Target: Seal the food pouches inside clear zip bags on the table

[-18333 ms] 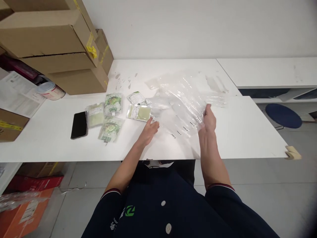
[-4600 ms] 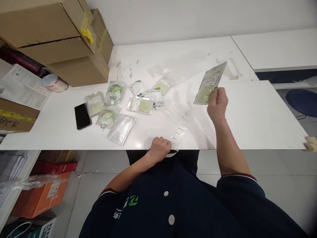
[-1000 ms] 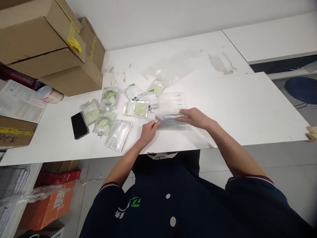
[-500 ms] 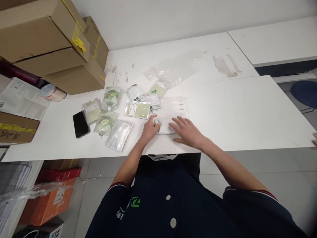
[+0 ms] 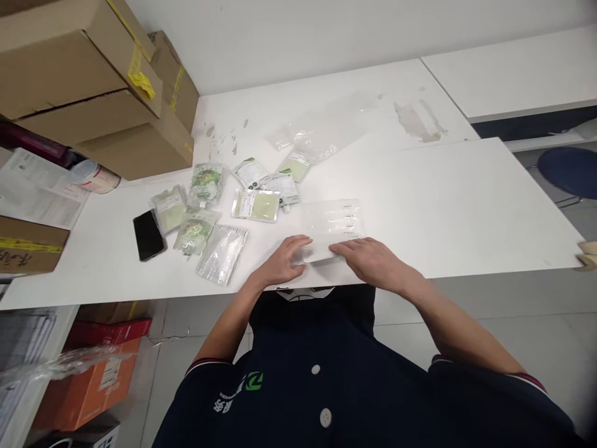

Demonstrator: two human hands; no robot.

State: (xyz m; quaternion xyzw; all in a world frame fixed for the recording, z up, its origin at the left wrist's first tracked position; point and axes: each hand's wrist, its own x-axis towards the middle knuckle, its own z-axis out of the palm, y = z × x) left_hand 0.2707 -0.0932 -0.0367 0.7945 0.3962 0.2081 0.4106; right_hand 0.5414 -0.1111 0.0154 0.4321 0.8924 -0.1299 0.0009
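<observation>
Lying on counter (image 5: 443,211), clear plastic (image 5: 330,216): near-left corner at left grip (image 5: 281,261), thumb and fingers parted; near-right part under right grip (image 5: 373,262), can't tell if clenched.

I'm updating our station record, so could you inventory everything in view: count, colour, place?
Table: several sections, white, across middle
Front bags: count unclear, clear, front centre
Side bags: count unclear, clear, front left
Loose plastic: count unclear, clear, table back
Packs: seven visible, green-white, left to centre
Phone: one, black, table left
Cartons: several, brown, left
Tub: one, pale, beside cartons
Paper: one, white, far left
Lower boxes: several, mainly red and orange, below table
Film: count unclear, clear, lower left
Stool: one, blue, right
Piece: one, beige, table's right corner
Wall: one, white, back
Floor: one, grey, below
Shirt: one, navy, bottom
Left grip: one, bare, front bags' left edge
Right grip: one, bare, on front bags
</observation>
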